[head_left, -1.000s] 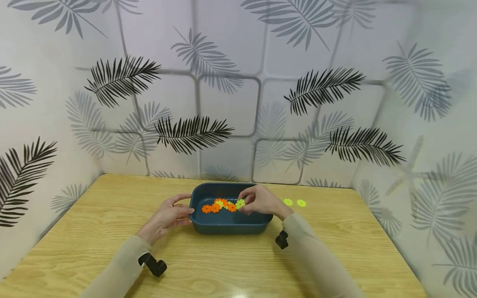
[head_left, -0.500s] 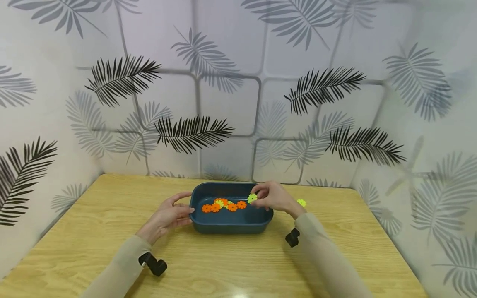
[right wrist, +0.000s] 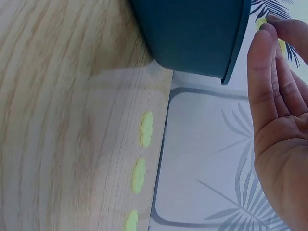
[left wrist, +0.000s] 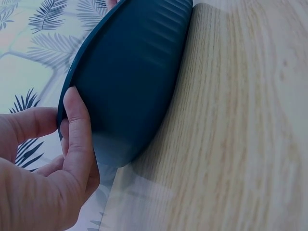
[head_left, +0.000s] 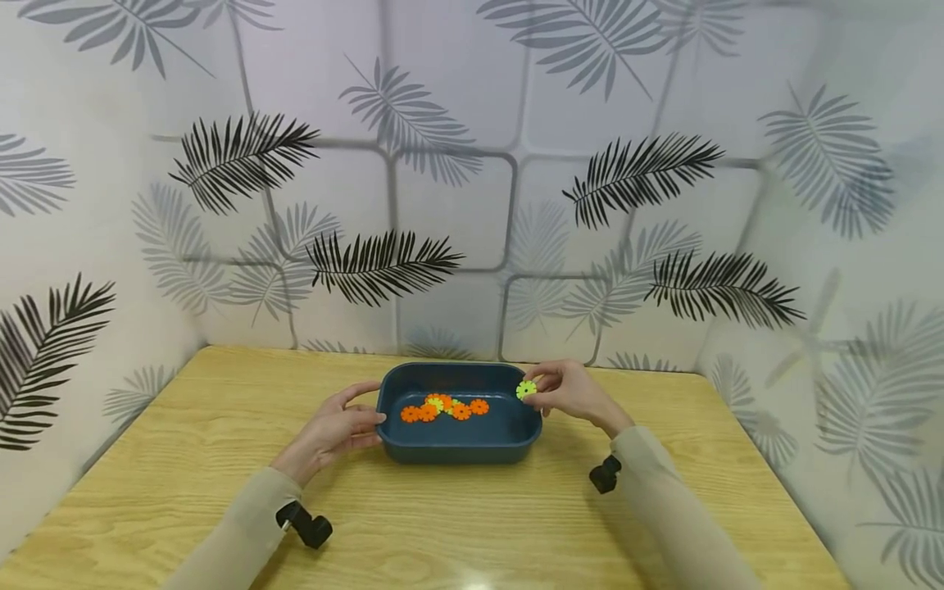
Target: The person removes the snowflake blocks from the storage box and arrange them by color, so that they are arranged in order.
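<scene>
A dark blue plastic bin [head_left: 457, 454] sits on the table. My left hand [head_left: 335, 430] grips its left rim; in the left wrist view the fingers [left wrist: 77, 125] pinch the wall from both sides. Above the bin's right rim, my right hand [head_left: 571, 392] pinches a yellow-green flower-shaped disc [head_left: 526, 389] between thumb and fingertips. Several orange flower-shaped discs [head_left: 479, 406] lie inside the bin, together with yellow-green ones partly covered by them.
To the right of the bin, yellow-green discs [right wrist: 146, 129] lie in a row on the wooden table [right wrist: 57, 120], hidden in the head view. A leaf-patterned wall covering [head_left: 457, 205] stands behind the table.
My right hand has moved right, from inside the bin to its right rim, carrying a yellow-green disc. It uncovers an orange disc in the bin. The left hand stays put.
</scene>
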Tool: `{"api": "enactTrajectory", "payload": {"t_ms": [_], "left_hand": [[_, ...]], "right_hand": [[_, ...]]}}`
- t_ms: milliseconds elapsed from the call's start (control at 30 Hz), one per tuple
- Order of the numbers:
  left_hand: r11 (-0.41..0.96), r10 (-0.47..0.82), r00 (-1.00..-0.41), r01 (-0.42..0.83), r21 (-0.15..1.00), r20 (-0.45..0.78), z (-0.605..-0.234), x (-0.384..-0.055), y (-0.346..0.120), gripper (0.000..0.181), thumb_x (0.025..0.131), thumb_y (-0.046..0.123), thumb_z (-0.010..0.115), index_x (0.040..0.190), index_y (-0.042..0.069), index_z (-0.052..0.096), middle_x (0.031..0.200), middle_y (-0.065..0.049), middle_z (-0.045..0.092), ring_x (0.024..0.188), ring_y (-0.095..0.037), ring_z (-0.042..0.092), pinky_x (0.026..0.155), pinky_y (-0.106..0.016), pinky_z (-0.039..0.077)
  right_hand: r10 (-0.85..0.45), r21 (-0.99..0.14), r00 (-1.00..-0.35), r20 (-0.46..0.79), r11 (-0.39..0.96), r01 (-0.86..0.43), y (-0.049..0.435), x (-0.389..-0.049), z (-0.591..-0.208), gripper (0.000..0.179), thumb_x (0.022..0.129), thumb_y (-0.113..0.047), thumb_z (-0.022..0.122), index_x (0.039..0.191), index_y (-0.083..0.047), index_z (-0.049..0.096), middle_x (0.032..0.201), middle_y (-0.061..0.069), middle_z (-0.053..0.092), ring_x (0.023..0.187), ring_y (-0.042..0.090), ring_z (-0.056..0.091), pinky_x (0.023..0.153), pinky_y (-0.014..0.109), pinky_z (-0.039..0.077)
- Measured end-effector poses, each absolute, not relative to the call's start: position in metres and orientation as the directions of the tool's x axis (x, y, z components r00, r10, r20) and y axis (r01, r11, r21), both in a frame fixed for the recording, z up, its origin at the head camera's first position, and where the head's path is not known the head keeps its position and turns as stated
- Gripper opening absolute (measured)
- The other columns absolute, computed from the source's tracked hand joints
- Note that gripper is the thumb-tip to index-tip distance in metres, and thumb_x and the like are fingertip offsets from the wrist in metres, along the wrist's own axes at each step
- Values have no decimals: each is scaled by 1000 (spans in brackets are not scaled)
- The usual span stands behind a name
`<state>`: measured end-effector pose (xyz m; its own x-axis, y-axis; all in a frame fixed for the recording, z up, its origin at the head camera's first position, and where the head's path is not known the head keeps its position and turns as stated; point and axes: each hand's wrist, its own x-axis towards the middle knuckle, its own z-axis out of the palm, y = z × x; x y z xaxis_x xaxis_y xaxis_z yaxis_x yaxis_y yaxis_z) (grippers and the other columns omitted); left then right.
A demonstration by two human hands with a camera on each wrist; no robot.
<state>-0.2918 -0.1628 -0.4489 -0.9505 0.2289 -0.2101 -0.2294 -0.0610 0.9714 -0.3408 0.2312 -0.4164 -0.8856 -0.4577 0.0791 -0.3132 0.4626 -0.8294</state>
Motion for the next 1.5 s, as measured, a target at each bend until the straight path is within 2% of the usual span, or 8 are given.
{"api": "enactTrajectory", "payload": {"t_ms": [167,233,467,700,1033,1267,1500], "left_hand": [[-69,234,-951,-222,973,-201,-448,-291,-163,68,91,0,64,151,13,34,94,-5,58,76,-16,67,69,-29,60],[-70,237,-951,-220,973,-198,-448,-290,-163,69,91,0,65,151,13,33,94,-5,58,76,-16,67,69,-29,60],[-73,243,-950,-218,973,-195,-447,-289,-163,69,92,1,65,152,13,33,95,-5,58,77,-16,68,70,-30,60],[-66,237,-953,-212,975,-191,-447,-291,-162,68,91,1,65,151,13,34,94,-5,58,76,-16,68,69,-29,60],[-54,243,-952,-204,978,-185,-447,-290,-163,68,92,1,64,152,13,33,96,-6,56,78,-17,67,71,-31,60],[-53,239,-953,-204,978,-186,-445,-289,-163,69,92,2,65,151,13,33,97,-6,57,80,-17,68,71,-31,60],[-58,232,-954,-208,977,-189,-445,-289,-162,68,91,2,66,151,13,34,97,-6,56,80,-17,68,70,-30,60]], "right_hand": [[-435,-868,-897,76,414,-274,241,-342,-418,39,85,-7,75,120,3,62,89,14,73,72,29,71,71,49,60],[-428,-877,-901,76,401,-264,245,-342,-419,42,85,-8,75,122,4,61,89,12,73,73,29,71,74,53,58],[-418,-900,-906,67,366,-236,256,-340,-420,46,86,-7,75,126,7,58,95,22,72,81,41,70,80,62,54],[-409,-905,-910,67,360,-228,269,-340,-422,45,86,-9,75,125,5,57,98,32,68,86,47,69,82,62,53],[-403,-901,-914,40,380,-207,292,-344,-428,42,88,-6,71,125,6,54,92,27,70,88,48,68,80,58,56],[-372,-897,-928,32,399,-191,307,-345,-432,46,90,-6,70,129,7,51,97,31,68,90,49,67,81,57,56],[-336,-878,-941,34,441,-189,320,-345,-437,42,91,-9,69,129,1,55,103,33,67,89,45,68,80,53,58]]}}
